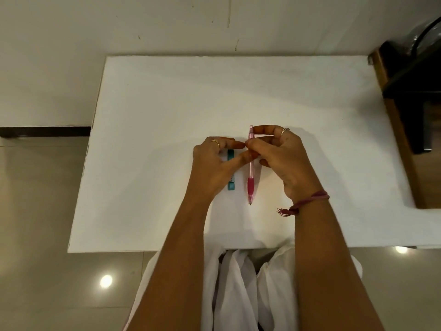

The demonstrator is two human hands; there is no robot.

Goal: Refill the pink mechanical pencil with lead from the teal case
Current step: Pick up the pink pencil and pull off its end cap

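Observation:
The pink mechanical pencil (250, 173) lies lengthwise on the white table (167, 103), its tip toward me and its cap end away. Both hands meet at its upper barrel. My right hand (284, 158) grips the barrel, with the index finger curled to the cap end. My left hand (214, 166) pinches the barrel from the left with thumb and forefinger. The teal lead case (231, 185) lies flat just left of the pencil, its middle hidden under my left hand.
A dark wooden cabinet (405, 120) stands against the table's right side. The floor (35, 199) lies to the left of the table's edge. White cloth (238, 283) covers my lap below the front edge.

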